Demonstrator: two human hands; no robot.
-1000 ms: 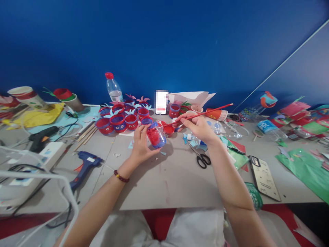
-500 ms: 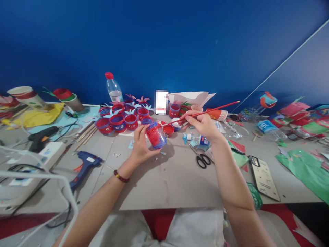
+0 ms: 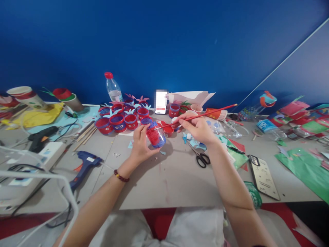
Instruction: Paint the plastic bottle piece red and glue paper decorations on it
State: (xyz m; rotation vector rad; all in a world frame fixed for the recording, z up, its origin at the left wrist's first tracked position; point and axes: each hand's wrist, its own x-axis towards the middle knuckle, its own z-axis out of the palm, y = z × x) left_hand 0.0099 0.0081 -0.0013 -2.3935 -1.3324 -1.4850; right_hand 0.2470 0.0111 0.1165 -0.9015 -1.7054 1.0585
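Observation:
My left hand (image 3: 141,145) is closed around a cut clear plastic bottle piece (image 3: 156,137) streaked with red and blue paint, tilted above the table. In my right hand (image 3: 195,127) is a long red paintbrush (image 3: 210,112), pinched by the fingers. The brush's tip end reaches the upper rim of the bottle piece; whether it touches the plastic is hard to make out. Just behind, an open jar of red paint (image 3: 168,129) stands partly beneath the brush. Several red and blue cups with eyes and paper leaves (image 3: 117,122) are grouped to the left.
Black-handled scissors (image 3: 203,160) lie below my right wrist. A blue glue gun (image 3: 86,166) and a white power strip (image 3: 43,164) with cables occupy the left. A phone (image 3: 264,177) rests at right near green paper (image 3: 303,171). Another lit phone (image 3: 161,102) stands against the blue wall.
My right hand has moved left and slightly down with the paintbrush, carrying its tip from near the paint jars to the bottle piece. My left hand stays nearly in place.

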